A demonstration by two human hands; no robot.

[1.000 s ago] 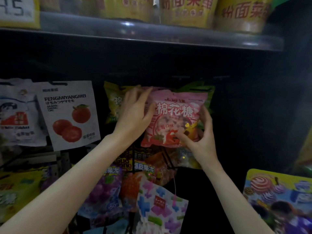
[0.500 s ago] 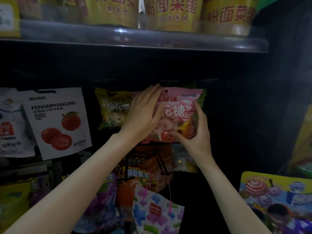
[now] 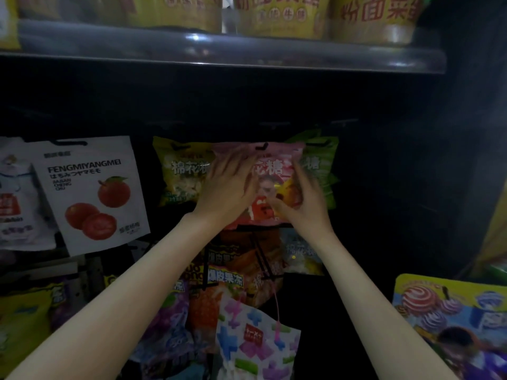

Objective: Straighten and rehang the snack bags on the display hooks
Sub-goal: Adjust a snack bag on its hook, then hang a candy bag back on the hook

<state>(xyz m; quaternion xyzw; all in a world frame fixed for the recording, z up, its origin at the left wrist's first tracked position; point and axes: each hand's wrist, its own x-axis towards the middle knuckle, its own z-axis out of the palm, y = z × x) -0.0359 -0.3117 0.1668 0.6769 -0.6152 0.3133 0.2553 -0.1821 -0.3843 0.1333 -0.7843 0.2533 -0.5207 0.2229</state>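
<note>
Two hands on one bag, and it's the pink marshmallow bag (image 3: 270, 171) getting the attention, held up against the dark back panel with its hang slot right at hook height. Left hand (image 3: 229, 187) lies flat and spread across the bag's left half, fingers pressing the face rather than closing round anything. Right hand (image 3: 300, 200) cups the lower right corner, thumb on the front, fingers curled at the edge, gripping the bag lightly. Whether the slot has actually caught the hook I cannot tell; the hook itself is lost in the gloom.

Flanking it, the yellow marshmallow bag (image 3: 181, 174) sits just beside on the left, partly tucked behind, and the green marshmallow bag (image 3: 319, 165) peeks out behind on the right. Further left hangs the white plum bag (image 3: 90, 193); below, a jumble of jelly bags (image 3: 219, 281); overhead, the shelf edge (image 3: 219, 54) with yellow tubs.

By my reckoning this is the rehanging step, nearly seated. Next comes a gentle push to slide the slot along the hook, then a release and a smoothing so it hangs square.
</note>
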